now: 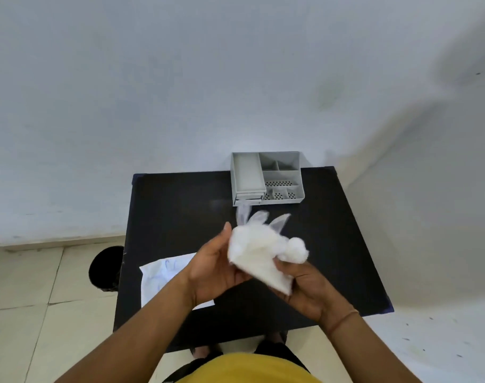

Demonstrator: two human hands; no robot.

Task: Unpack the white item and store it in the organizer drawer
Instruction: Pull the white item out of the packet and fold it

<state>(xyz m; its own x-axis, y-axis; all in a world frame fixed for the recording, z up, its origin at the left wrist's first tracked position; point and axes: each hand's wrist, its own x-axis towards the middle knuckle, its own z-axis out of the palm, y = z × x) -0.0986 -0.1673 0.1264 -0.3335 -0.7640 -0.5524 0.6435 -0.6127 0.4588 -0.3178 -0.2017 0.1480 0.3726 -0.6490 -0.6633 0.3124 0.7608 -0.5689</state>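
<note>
- Held above the black table (180, 205), between both hands: clear plastic bag (259, 261) stuffed with white cotton; loose bag corners (259, 217) flaring upward beyond the grip (motion-blurred).
- Left hand (216, 269): palm cupped against left side of bag, thumb (227, 230) extended up along its edge; fingers hidden behind the bag, so closure not fully legible.
- Right hand (305, 288): closed under bag's lower right corner, thumb and fingers pinching plastic there.
- White cotton ball (296, 250): protruding just above the right-hand pinch, at bag's right end.
- Grey organizer (267, 178): beyond the grip, at far table edge; small drawers (248, 199) at its front left, apparently closed.
- White paper sheet (164, 275): flat on table, left of and below the left wrist.
</note>
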